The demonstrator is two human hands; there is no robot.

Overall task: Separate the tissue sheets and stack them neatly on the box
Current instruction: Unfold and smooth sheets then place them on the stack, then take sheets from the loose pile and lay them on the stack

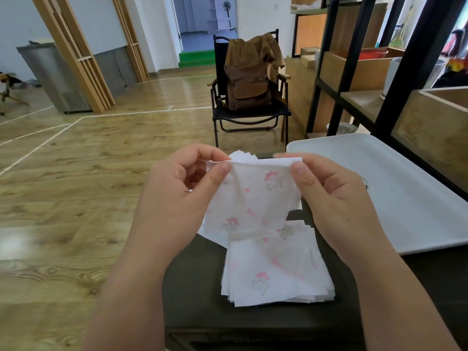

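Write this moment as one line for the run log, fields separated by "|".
left hand: pinches tissue sheet top corner | right hand: pinches other top corner | sheet: lifted, hanging | stack: on dark box | step: separating

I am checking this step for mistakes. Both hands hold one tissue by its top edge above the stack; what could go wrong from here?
1. The left hand and right hand pinch the thin tissue sheet at its top corners; pulling apart may tear it.
2. Its lower edge touches the stack, so lifting may drag sheets askew.
3. The stack already looks fanned, and may slide on the dark box.
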